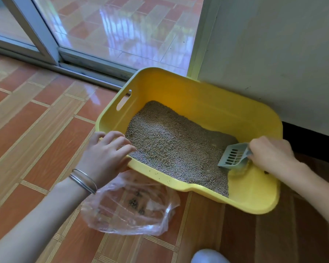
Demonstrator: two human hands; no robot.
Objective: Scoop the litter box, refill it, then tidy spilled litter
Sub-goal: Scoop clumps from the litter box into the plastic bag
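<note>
Litter box [179, 88] sits on the floor [36, 120] against the wall [273, 54]; litter [169, 141] runs thin at its near right corner. Right hand [270, 154] grips the scoop [233, 155] there; left hand [104, 150] rests loose-fingered on the near left rim. Advised: shallow passes, sift over the box — then tip into the plastic bag [129, 205] beside the near rim.

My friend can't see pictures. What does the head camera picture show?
A person's right hand holds a grey slotted scoop in the litter of a yellow litter box, while the left hand rests on its near rim. A clear plastic bag lies on the tiled floor beside it.
</note>
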